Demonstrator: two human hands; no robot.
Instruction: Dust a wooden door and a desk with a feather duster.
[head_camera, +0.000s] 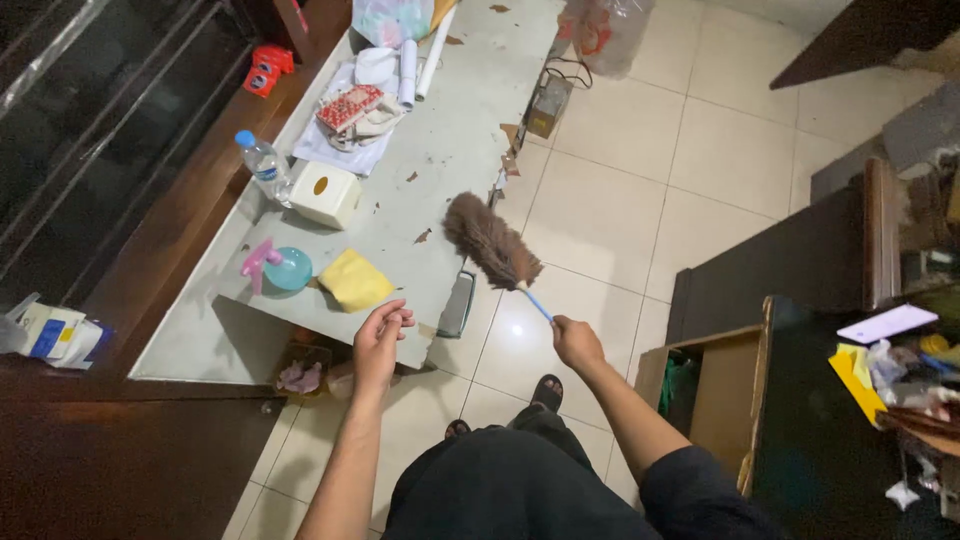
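Right hand (576, 342) closed in a fist around the thin blue handle of a feather duster (492, 243); the brown feather head points up and away from the body, hanging over the right edge of the grey table (455, 140), about midway along it. Left hand (378, 340) empty, held loosely over the table's near corner, fingers curled in with thumb and fingertips close together, pinching nothing. Just beyond the left hand, on the tabletop: a folded yellow cloth (354, 280), then a teal spray bottle (280, 268) with pink trigger lying beside it. Further up, a cream-coloured tissue box (326, 195) and a clear water bottle (264, 165) with blue cap, near each other. Past those, a heap of cloth and a patterned pouch (350, 108), and white paper rolls (410, 72). Small brown scraps scattered across the surface. Floor of pale tiles (620, 210); one sandalled foot visible below the duster hand. An open cardboard box (705, 390) stands to the person's right, against dark furniture.
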